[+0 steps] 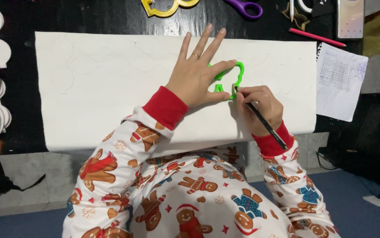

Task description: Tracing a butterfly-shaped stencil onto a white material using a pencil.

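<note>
A white sheet is lying across a black table. The left hand, fingers spread, is pressing a green cutter flat on the sheet's middle, while the right hand is pinching a black pencil against the cutter's edge.

A green cutter is pressed flat on a white sheet by the left hand, fingers spread; just right of it, a black pencil is pinched by the right hand, tip touching the cutter's edge
</note>
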